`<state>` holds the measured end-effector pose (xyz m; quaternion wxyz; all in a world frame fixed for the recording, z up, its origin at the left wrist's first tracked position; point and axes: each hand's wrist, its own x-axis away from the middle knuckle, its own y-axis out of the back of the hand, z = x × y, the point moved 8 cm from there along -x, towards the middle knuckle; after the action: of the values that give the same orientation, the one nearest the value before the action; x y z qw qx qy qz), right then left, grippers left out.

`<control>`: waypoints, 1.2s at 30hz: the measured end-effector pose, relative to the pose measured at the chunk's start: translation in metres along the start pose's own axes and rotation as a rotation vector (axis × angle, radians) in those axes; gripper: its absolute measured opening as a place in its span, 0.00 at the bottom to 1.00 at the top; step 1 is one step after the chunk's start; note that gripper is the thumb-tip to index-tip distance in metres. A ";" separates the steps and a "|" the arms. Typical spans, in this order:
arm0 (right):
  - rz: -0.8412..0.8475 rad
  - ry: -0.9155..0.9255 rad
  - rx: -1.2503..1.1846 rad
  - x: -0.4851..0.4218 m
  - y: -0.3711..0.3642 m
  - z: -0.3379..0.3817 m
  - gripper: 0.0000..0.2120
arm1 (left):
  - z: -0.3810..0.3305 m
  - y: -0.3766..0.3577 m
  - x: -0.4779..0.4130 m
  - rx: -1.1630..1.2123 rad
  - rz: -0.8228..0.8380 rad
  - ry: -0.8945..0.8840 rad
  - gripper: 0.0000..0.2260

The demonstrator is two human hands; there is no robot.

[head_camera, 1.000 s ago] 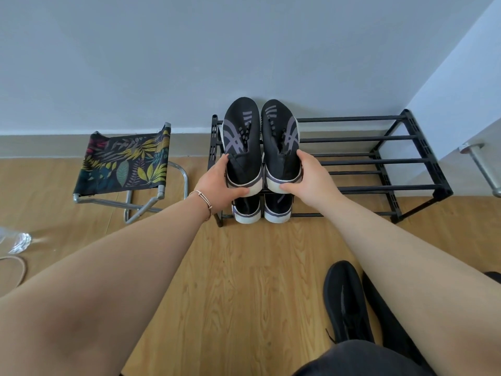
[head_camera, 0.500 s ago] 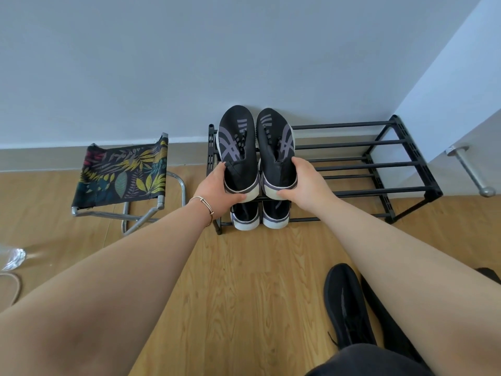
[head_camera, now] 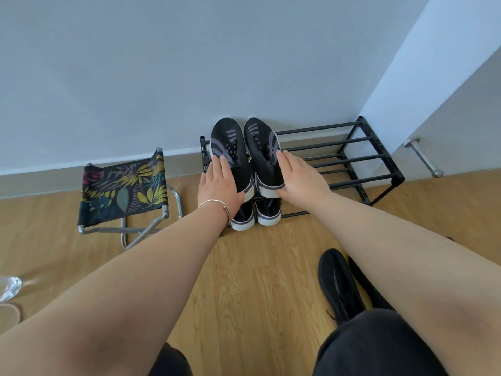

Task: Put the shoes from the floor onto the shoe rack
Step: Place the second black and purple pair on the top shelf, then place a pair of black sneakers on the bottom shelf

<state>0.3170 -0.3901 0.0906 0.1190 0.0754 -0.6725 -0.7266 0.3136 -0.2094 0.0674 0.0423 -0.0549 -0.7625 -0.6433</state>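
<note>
A pair of black shoes with grey stripes (head_camera: 245,147) rests on the top tier of the black metal shoe rack (head_camera: 352,158), at its left end, toes to the wall. My left hand (head_camera: 219,183) lies flat with fingers spread on the left shoe's outer side. My right hand (head_camera: 301,177) lies flat on the right shoe's outer side, fingers extended. A second, similar pair (head_camera: 256,215) sits on the lower tier directly beneath, heels showing. A pair of plain black shoes (head_camera: 341,283) stands on the wooden floor at the lower right, partly hidden by my right arm.
A small folding stool (head_camera: 122,191) with leaf-print fabric stands left of the rack. The rack's right part holds nothing. A metal door stop (head_camera: 423,158) sticks out from the wall at the right. A clear object (head_camera: 9,286) lies at the left edge.
My hands have loosened from gripping the heels of the striped pair to lying flat with fingers spread along the shoes' sides. The pair has settled on the top tier.
</note>
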 end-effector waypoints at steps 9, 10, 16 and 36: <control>-0.002 0.091 0.319 0.042 0.064 0.001 0.31 | -0.073 0.030 0.029 -0.088 -0.052 -0.271 0.36; 0.001 0.089 0.326 0.044 0.063 -0.002 0.31 | -0.081 0.030 0.029 -0.088 -0.059 -0.270 0.36; -0.019 0.112 0.270 0.070 0.025 -0.045 0.32 | -0.114 -0.005 0.033 -0.131 -0.073 -0.222 0.34; 0.367 -0.311 -0.188 0.257 -0.195 -0.261 0.42 | -0.221 -0.267 0.127 -0.007 0.513 0.119 0.29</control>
<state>0.1268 -0.6974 -0.1126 0.1506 -0.1722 -0.6145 -0.7550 0.1501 -0.4682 -0.1385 0.2485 -0.2085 -0.7176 -0.6163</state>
